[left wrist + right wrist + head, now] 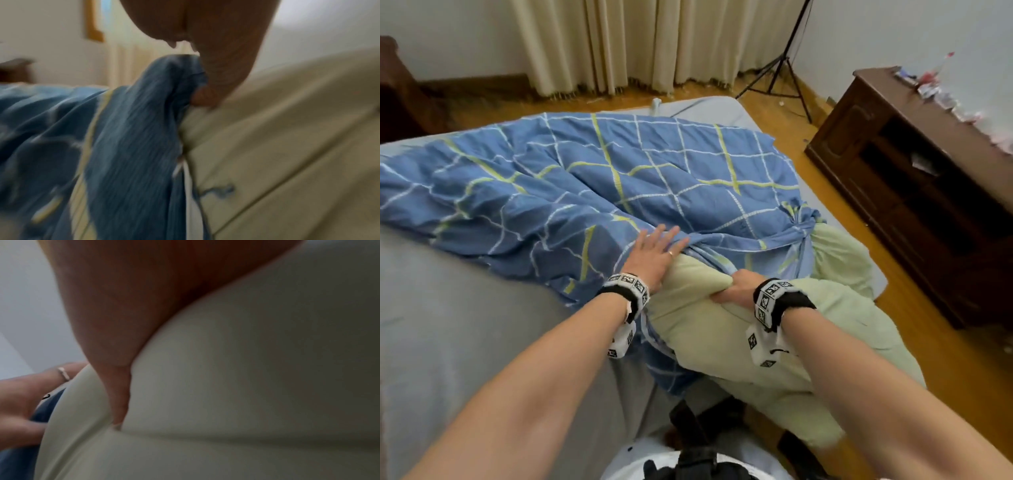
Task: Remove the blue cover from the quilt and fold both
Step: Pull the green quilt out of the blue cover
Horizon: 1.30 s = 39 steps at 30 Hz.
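The blue checked cover (619, 171) lies rumpled across the bed. The pale green quilt (722, 329) sticks out of the cover's opening at the near right and hangs over the bed's edge. My left hand (654, 251) lies flat on the cover's edge, fingers straight and spread. In the left wrist view its thumb (205, 97) sits where the blue cover (123, 146) meets the quilt (287, 129). My right hand (736, 286) grips a fold of the quilt just below the opening, and its thumb (119, 386) digs into the quilt (246, 386). A bunched blue tie (801, 219) cinches the cover at the right.
The bed has a grey sheet (448, 325). A dark wooden cabinet (914, 178) with clutter on top stands to the right across a strip of wooden floor (945, 359). A black tripod (780, 72) and cream curtains (637, 44) are beyond the bed.
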{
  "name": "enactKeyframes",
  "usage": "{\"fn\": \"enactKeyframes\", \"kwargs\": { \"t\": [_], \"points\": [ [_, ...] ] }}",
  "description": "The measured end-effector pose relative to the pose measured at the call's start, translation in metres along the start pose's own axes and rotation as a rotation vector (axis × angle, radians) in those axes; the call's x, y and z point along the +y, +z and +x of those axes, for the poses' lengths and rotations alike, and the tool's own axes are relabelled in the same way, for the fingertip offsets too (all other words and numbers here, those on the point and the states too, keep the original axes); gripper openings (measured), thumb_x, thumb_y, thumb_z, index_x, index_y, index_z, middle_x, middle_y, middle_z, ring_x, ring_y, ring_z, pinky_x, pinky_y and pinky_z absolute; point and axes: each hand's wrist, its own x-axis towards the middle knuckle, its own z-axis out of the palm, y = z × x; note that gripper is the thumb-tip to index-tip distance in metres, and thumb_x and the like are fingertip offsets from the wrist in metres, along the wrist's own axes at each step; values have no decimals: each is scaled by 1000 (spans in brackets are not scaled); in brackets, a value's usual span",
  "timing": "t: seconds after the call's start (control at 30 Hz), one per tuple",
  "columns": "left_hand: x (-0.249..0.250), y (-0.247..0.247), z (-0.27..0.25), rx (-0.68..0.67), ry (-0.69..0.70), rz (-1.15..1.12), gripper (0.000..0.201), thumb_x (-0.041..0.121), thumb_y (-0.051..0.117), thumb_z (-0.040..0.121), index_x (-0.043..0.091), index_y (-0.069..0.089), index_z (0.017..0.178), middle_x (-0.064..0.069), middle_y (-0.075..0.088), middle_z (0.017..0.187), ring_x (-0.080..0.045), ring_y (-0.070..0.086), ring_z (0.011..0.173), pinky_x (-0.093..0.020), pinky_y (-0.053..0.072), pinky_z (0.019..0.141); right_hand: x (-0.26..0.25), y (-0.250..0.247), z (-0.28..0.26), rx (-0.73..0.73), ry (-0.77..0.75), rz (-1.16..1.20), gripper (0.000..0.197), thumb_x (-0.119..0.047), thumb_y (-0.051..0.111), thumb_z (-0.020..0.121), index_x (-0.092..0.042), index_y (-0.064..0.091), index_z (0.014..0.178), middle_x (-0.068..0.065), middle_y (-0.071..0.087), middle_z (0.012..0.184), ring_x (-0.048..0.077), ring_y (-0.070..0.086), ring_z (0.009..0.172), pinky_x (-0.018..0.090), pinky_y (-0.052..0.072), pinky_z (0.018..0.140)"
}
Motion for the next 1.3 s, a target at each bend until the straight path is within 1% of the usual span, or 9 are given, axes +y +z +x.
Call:
{"fn": "enactKeyframes", "kwargs": {
  "t": [0.07, 0.17, 0.4, 0.57, 0.7, 0.87, 1.03, 1.17, 1.3],
  "points": [
    [21, -10, -8, -111, 252, -30, 107, 16, 73, 74, 33, 5, 154, 6, 7, 162, -21, 4, 149, -48, 2, 121, -6, 12, -17, 0, 25, -64, 69, -64, 66, 71, -25, 58, 128, 7, 69, 101, 25, 63, 87, 31, 46, 70],
    [32, -6, -27, -231, 293, -38, 98, 27, 79, 69, 32, 23, 149, 6, 30, 153, -17, 21, 145, -45, 4, 121, -11, 26, -50, 7, 24, -64, 52, -62, 64, 74, -22, 71, 106, 6, 69, 101, 27, 64, 94, 32, 50, 77],
    [15, 1, -80, -268, 53, 147, 85, 39, 74, 72, 22, 32, 144, -1, 45, 141, -21, 30, 139, -51, 6, 120, -15, 60, -125, 79, -12, 29, 35, -56, 58, 83, -28, 67, 101, 1, 68, 105, 26, 62, 97, 37, 50, 80],
    [13, -3, -120, -300, -223, 401, 52, 12, 24, 97, 14, 28, 149, -5, 29, 156, -20, 11, 148, -67, 4, 112, 11, 94, -170, 101, 12, 158, 29, -62, 55, 78, -34, 59, 82, -1, 68, 104, 26, 62, 96, 41, 51, 83],
    [-9, 2, -153, -315, -248, 544, 53, 11, 16, 99, 14, 20, 151, -4, 17, 161, -20, 3, 150, -64, 1, 115, 53, 149, -205, 32, 131, 267, 53, -69, 52, 70, -29, 67, 101, 1, 69, 108, 28, 63, 98, 39, 50, 84],
    [2, 26, -179, -319, -191, 491, 50, 15, 22, 96, 18, 35, 145, -4, 32, 153, -21, 8, 148, -65, 0, 113, 76, 217, -228, -69, 321, 347, 52, -59, 67, 69, -25, 67, 108, 4, 70, 111, 27, 64, 99, 33, 50, 83],
    [32, 25, -164, -529, -160, 171, 27, 28, 49, 84, 23, 62, 108, -5, 65, 119, -28, 57, 114, -53, 33, 107, 68, 245, -214, -178, 400, 431, 57, -44, 85, 66, -18, 65, 114, 3, 67, 109, 23, 65, 101, 28, 50, 86],
    [36, 10, -133, -358, -159, -106, 41, 33, 53, 88, 23, 54, 128, -8, 51, 130, -29, 54, 119, -43, 47, 96, 64, 242, -190, -131, 466, 652, 36, -34, 75, 83, -17, 61, 111, -3, 64, 87, 16, 67, 73, 18, 43, 49],
    [33, -7, -89, -348, -147, -188, 57, 37, 55, 91, 21, 39, 143, -9, 40, 143, -30, 48, 127, -45, 45, 100, 66, 204, -162, 48, 485, 717, 23, -25, 70, 89, -14, 61, 107, 5, 64, 89, 19, 62, 68, 15, 37, 40]
  ]
}}
